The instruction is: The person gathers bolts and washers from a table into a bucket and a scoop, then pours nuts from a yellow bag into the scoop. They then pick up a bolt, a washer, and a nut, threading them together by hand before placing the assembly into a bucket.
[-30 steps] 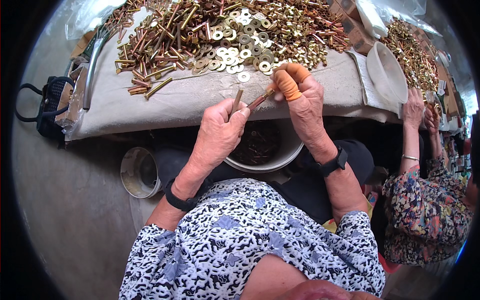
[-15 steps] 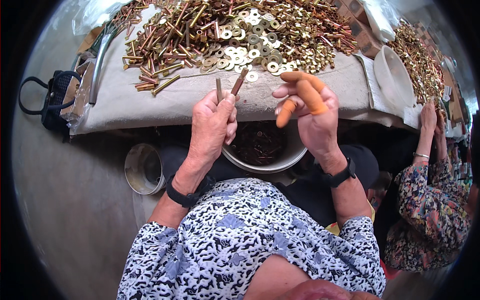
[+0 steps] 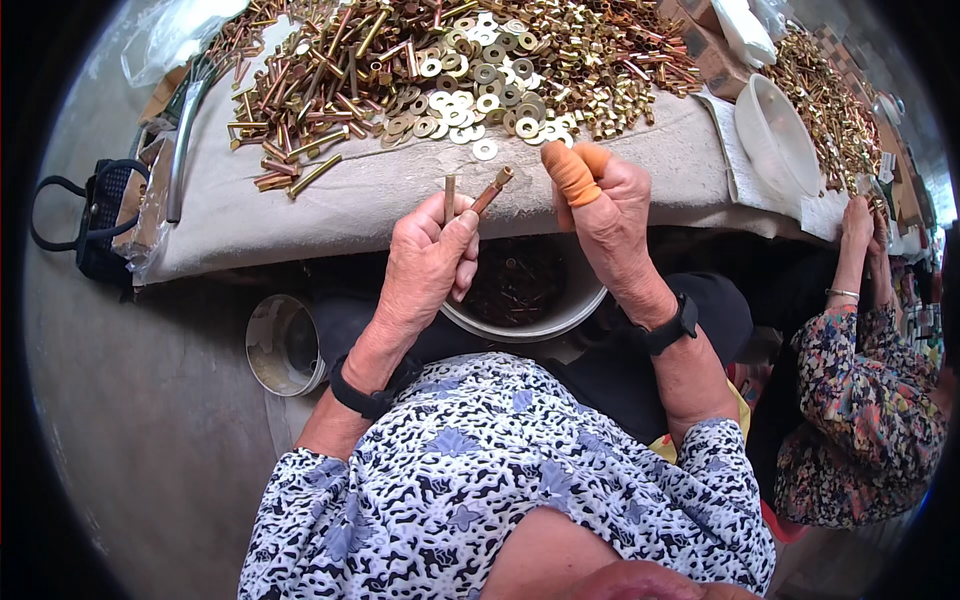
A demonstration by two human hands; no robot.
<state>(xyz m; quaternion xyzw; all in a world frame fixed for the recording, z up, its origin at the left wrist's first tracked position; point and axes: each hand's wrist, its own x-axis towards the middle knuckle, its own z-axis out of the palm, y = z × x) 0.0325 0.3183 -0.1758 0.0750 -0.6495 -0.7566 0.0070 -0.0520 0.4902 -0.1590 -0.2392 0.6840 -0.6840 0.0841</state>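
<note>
My left hand [image 3: 432,258] is closed around two metal bolts above the table's front edge. One is a dull brass-coloured rod [image 3: 450,193] standing nearly upright. The other, a reddish bolt [image 3: 490,192], leans to the right and has a nut-like piece at its tip. My right hand [image 3: 607,208], with orange covers on its fingers, is closed just in front of the washer pile. Its fingertips are pressed together, and I cannot make out anything between them. Loose flat washers [image 3: 485,150] and small brass-coloured nuts [image 3: 610,110] lie just beyond.
Long bolts [image 3: 315,175] are heaped at the left on the cloth-covered table [image 3: 380,200]. Below its edge sits a bowl [image 3: 585,318] of dark metal parts, with a bucket [image 3: 285,345] to its left. A white tub [image 3: 775,135] stands right, near a co-worker's hands [image 3: 855,235].
My right hand has gone from spread fingers to closed ones, moving slightly left and up. My left hand keeps hold of the two bolts, which sit slightly lower.
</note>
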